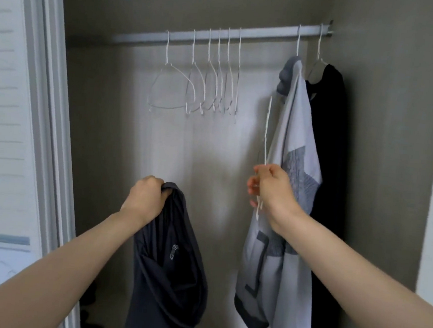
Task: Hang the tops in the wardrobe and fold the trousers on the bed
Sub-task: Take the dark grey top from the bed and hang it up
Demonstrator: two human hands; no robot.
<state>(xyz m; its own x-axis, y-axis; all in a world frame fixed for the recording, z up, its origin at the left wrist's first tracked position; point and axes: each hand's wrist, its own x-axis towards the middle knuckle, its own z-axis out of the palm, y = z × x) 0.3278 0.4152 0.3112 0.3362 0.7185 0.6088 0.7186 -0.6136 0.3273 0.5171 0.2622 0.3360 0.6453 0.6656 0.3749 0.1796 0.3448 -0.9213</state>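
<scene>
1. Our right hand is clenched around a thin white wire hanger, held edge-on and free of the rail, in front of the pale grey printed top.
2. Our left hand grasps a bunched fold of the dark navy sports top, which hangs slack below the fist, low in the wardrobe opening.
3. For this step we judge it best to bring the hanger to the neck opening, feed one shoulder in, then the other, keeping the left grip near the collar so the cloth does not slide off.
4. On the grey metal rail, the row of empty white hangers sits left of centre; the pale grey top and a black top hang at the right end.
5. The open stretch of rail between these groups looks the easiest place to hook on.
6. Neither trousers nor bed are in view.
</scene>
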